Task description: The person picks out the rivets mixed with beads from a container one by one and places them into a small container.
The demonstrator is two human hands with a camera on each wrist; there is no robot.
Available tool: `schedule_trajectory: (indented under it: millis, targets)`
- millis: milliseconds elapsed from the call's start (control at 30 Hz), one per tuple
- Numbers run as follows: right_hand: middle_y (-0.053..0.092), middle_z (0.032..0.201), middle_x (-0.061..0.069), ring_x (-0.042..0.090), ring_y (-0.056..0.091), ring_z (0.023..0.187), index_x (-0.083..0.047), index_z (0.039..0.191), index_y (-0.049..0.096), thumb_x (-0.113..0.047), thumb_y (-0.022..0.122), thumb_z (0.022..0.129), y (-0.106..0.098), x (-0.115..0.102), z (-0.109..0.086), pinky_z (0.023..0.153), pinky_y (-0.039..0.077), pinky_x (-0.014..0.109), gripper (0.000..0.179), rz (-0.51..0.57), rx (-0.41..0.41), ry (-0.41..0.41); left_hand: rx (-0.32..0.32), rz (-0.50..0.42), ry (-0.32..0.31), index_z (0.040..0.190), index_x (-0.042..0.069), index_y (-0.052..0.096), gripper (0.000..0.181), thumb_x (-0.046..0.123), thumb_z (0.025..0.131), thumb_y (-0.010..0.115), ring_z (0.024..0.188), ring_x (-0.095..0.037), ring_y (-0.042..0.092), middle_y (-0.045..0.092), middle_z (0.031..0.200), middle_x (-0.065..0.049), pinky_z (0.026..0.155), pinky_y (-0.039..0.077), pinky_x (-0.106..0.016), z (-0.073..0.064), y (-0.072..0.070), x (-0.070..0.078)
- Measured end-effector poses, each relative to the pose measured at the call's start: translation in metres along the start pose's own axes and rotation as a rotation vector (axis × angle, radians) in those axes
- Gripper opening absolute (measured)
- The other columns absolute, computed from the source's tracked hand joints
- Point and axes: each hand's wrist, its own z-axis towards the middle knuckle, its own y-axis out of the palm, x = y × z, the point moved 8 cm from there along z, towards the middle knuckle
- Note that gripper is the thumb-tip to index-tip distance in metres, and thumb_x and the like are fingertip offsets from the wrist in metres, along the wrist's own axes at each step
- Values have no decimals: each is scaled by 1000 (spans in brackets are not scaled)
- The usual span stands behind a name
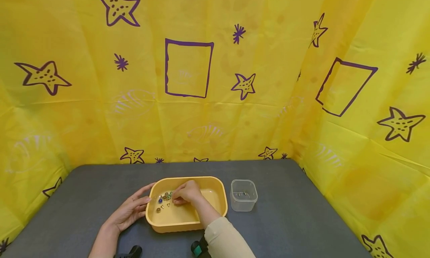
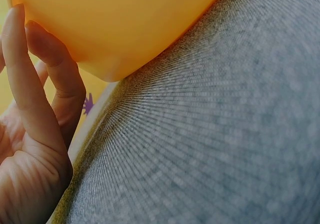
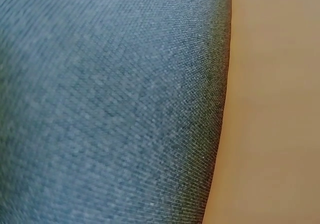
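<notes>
Beige cloth of the right sleeve (image 1: 230, 239) sits closest to the head camera, slanting in from the bottom edge, with a dark wrist device (image 1: 201, 248) bearing a green patch beside it. Another dark wrist device (image 1: 135, 251) shows by the left forearm.

From that sleeve the right hand (image 1: 189, 192) reaches over the near rim into a yellow tub (image 1: 178, 228), its fingers bent down toward the tub's floor, just beside a cluster of greenish and brown beads (image 1: 167, 196). Its grip is drawn in, fingertips close together; whether it has hold of anything I cannot tell.

Against the tub's left end rests the left hand (image 1: 129, 209), its grip loose, fingers slightly bent and spread, touching the wall without clasping it.

Also inside the tub, toward its left end, lie 1 blue bead (image 1: 160, 201), 1 brown bead (image 1: 158, 210) set apart nearer the front, and 2 small gold-coloured pieces (image 1: 168, 205).

Just right of the tub, a clear container (image 1: 243, 206) stands upright on the grey worktop (image 1: 295, 220), holding a few tiny metallic bits (image 1: 242, 194). Yellow fabric (image 1: 268, 11) with purple stars and 2 rectangular outlines hangs behind.
</notes>
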Motion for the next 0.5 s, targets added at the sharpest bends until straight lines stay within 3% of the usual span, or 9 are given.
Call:
schedule_trajectory:
  millis: [233,500]
  targets:
    - [76,77,19,11,64,55,7,85,77,5,75,80,-2,-1,2,57,61,25,5,62,-21,-11,-1,-6,-4,134,42,45,41,12,107,41,113,-14,68,63,129,1,91,60,-25,0,0,0]
    - [76,77,18,9,64,55,5,86,77,4,75,81,-3,-3,4,57,61,25,6,60,-12,-26,-16,-14,2,134,42,46,41,11,107,40,113,-14,69,64,129,0,91,60,-25,0,2,1]
